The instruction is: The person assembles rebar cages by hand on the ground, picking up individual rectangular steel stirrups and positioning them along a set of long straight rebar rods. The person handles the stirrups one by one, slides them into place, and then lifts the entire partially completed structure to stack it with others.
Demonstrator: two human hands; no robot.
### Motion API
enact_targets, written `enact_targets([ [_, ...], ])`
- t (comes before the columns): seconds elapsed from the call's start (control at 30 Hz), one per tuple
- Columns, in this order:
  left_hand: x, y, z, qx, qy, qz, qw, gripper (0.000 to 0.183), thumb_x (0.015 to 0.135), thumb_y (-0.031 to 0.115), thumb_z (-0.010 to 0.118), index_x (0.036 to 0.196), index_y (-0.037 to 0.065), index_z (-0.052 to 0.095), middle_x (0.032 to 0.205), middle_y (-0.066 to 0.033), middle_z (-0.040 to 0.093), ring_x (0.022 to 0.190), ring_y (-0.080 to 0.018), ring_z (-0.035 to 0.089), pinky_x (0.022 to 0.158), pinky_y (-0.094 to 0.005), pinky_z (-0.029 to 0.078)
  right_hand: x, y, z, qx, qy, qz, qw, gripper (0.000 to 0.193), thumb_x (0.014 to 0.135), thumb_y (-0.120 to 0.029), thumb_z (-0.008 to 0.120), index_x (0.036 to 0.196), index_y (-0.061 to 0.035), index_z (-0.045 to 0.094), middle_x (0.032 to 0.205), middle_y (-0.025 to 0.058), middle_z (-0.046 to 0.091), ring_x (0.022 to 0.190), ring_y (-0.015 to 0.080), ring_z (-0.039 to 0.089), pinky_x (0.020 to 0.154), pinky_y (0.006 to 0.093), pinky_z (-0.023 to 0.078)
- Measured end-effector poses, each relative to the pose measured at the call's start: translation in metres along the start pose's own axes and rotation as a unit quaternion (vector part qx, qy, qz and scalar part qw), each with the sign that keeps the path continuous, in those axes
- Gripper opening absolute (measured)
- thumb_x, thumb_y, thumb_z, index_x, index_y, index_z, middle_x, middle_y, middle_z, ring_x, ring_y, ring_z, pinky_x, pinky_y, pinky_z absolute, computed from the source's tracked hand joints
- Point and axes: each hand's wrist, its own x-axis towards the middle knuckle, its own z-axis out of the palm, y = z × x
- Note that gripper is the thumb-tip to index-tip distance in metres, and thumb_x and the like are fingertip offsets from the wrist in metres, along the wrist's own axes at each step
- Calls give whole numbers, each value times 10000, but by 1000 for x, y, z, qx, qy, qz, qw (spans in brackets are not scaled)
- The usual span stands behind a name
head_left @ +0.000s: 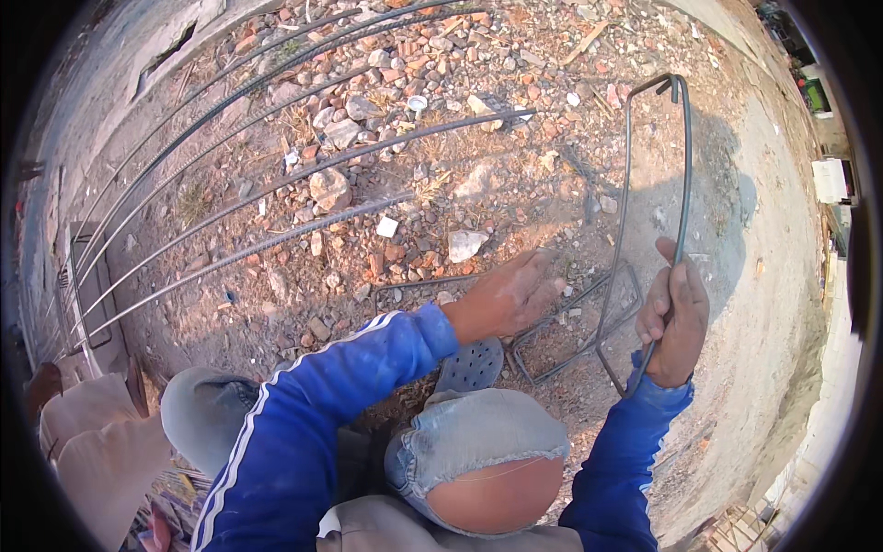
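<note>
My right hand (678, 317) is wrapped round one long side of a bent steel rebar stirrup (687, 175), a narrow rectangular loop with hooked ends at the top. It stands tilted up off the ground. My left hand (510, 294) reaches over the rubble with its fingers stretched out and nothing visible in them. Beside and below that hand, more bent stirrups (536, 379) lie on the dirt, partly overlapping. A thin bent rod (423, 282) rests on the ground left of my left hand.
Several long ribbed rebars (441, 129) stretch from the left toward the middle, raised at their left ends. Stones and brick bits (329, 189) cover the ground. My foot wears a grey perforated clog (471, 366). Another person's legs (101, 451) are at the lower left.
</note>
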Motion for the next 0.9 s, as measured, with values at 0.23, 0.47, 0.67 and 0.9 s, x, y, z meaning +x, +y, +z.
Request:
enact_targets([
  [0.23, -1, 47, -116, 239, 18, 247, 939, 635, 978, 394, 554, 1461, 20, 379, 1377, -253, 487, 1185, -400, 555, 1004, -477, 457, 4, 4, 45, 74, -16, -23, 997, 397, 1050, -247, 485, 1314, 50, 504, 621, -43, 407, 406, 22, 338, 351, 196, 316],
  [0.47, -78, 27, -243, 316, 145, 139, 927, 667, 948, 365, 607, 1460, 13, 364, 1389, -264, 464, 1234, -421, 521, 1029, -490, 442, -14, -2, 61, -108, -127, -62, 984, 390, 1034, -276, 527, 1244, 51, 566, 600, -56, 408, 448, 21, 346, 397, 198, 280],
  [0.67, -123, -4, -275, 219, 173, 8, 960, 701, 962, 398, 593, 1465, -19, 339, 1413, -302, 421, 1282, -446, 478, 1053, -475, 421, -34, 8, 58, -294, -55, -219, 929, 402, 1030, -292, 532, 1225, 56, 583, 585, -27, 471, 465, 32, 373, 420, 211, 281],
  [0.9, -148, -51, -277, 383, 54, -30, 922, 779, 918, 542, 601, 1463, 30, 382, 1487, -248, 377, 1334, -454, 414, 1113, -517, 343, 72, 43, 82, -111, 83, -216, 966, 428, 1034, -398, 499, 1303, -74, 574, 658, -75, 384, 498, 22, 342, 411, 204, 270],
])
